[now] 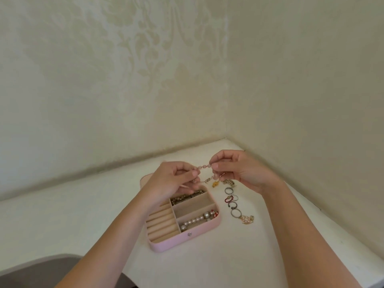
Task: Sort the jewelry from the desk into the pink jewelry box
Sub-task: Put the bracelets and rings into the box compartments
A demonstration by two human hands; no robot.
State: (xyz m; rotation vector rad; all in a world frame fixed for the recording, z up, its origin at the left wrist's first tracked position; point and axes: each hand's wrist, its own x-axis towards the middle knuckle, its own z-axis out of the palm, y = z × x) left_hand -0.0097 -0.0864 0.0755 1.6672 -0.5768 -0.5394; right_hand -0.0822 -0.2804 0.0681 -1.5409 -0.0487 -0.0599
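The open pink jewelry box (166,245) lies on the white desk (218,256). A pearl strand (197,220) fills its front right compartment and a dark beaded piece (187,196) its back one; the middle compartment and the ring slots look bare. Above the box's far edge, my left hand (172,181) and my right hand (239,171) each pinch an end of a pink beaded bracelet (202,167), which is stretched between them with its clasp dangling. To the right of the box lie several rings (231,201), a pink and gold chain piece (247,219) and gold charms (216,183).
The desk sits in a corner between two pale patterned walls (145,80). The box's lid (145,178) lies flat behind the box. A grey chair (41,273) shows at the lower left, beyond the desk's front edge.
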